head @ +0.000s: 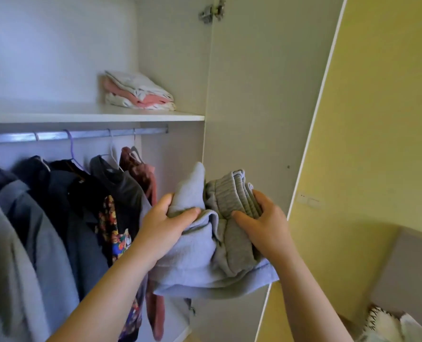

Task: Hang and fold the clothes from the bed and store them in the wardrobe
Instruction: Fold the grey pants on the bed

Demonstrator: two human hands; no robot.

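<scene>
I hold a folded bundle in front of the open wardrobe. My left hand (166, 223) grips a light blue fleece garment (192, 262) at its left edge. My right hand (261, 223) grips folded grey sweatpants (234, 201) with a ribbed waistband, which lie on top of the blue fleece. Above, the white wardrobe shelf (81, 117) carries a small folded stack of pink and white clothes (138, 95) at its right end. The bundle is below shelf level, near the wardrobe's right side wall.
Under the shelf a metal rail (76, 135) bears several hangers with dark, grey and patterned garments (86, 193). The open wardrobe door (266, 95) stands to the right, with a yellow wall (378, 119) beyond. A grey headboard (407, 272) and white bedding show at the bottom right.
</scene>
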